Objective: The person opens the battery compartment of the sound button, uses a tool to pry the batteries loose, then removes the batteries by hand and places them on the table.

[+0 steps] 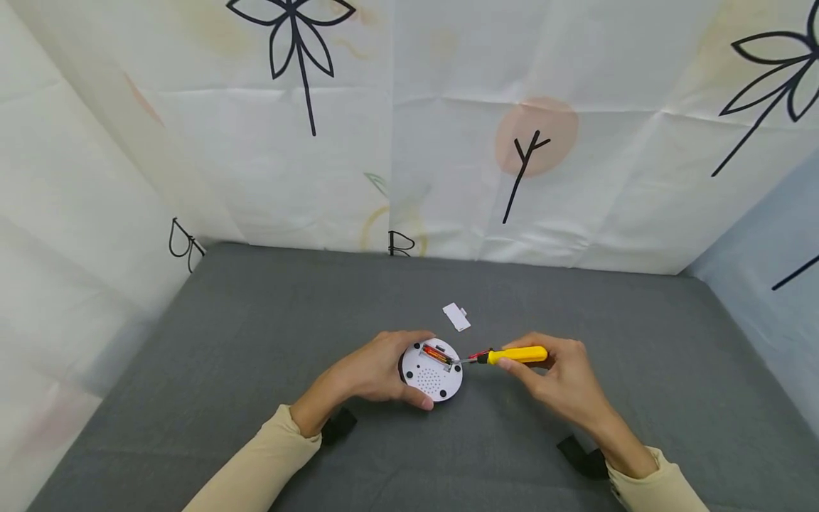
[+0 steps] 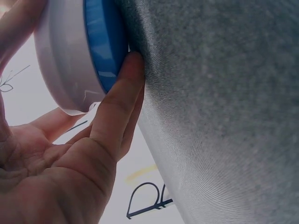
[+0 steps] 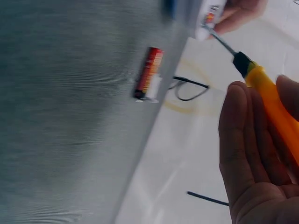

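Note:
My left hand grips a round white device by its rim, thumb at the near side and fingers at the far side. Its underside, with small holes and dark feet, faces up; the left wrist view shows a blue lower part. A red and black battery lies in the device's open slot. Between thumb and fingers, my right hand holds a yellow-handled screwdriver. Its metal tip reaches the end of the slot by the battery; whether they touch, I cannot tell.
A second red and black battery lies on the grey cloth, partly behind the screwdriver in the head view. Beyond the device is a small white battery cover. The grey table meets white patterned curtains at the back.

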Tool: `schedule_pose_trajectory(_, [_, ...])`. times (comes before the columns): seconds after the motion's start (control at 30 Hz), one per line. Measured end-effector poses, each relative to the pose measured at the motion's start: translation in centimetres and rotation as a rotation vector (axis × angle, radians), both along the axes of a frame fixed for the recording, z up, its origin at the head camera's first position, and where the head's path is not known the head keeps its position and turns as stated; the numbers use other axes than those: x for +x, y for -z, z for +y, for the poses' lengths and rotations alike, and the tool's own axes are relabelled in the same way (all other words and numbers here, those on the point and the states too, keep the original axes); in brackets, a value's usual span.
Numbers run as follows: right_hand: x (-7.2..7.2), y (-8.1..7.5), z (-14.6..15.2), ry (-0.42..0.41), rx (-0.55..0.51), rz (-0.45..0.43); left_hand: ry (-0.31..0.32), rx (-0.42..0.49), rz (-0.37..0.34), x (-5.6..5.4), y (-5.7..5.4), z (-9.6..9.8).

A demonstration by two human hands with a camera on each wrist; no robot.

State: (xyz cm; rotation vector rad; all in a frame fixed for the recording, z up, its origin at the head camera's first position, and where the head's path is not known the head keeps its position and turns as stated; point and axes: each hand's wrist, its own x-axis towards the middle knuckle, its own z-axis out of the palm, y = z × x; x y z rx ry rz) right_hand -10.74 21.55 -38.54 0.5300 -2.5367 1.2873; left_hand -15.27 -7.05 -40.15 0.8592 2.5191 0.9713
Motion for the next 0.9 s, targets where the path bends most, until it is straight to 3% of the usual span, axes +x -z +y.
schedule_pose_trajectory(0.4, [0.9,0.6,0.8,0.021,0.011,-0.149,-0.008,0.027,-0.002,0.1,0.1,-0.2])
schedule_pose_trajectory(0.9, [0.7,1.9,1.1,0.016,-0.217,-0.32,-0.043,0.041,-0.03,0.0,0.4,-0.3])
